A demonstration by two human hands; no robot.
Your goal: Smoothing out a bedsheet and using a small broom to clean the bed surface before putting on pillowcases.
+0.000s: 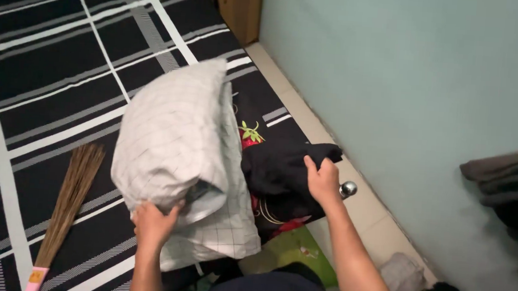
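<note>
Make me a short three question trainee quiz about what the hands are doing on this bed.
1. True or false: the left hand grips the white checked pillow.
2. What does the right hand hold? A) black cloth B) broom C) metal knob
3. Fill in: the straw broom lies on the ____ side of the pillow.

Key: 1 true; 2 A; 3 left.

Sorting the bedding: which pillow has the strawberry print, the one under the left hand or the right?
The black pillow gripped by the right hand; red strawberries show beside it. The left hand holds the white checked pillow.
</note>
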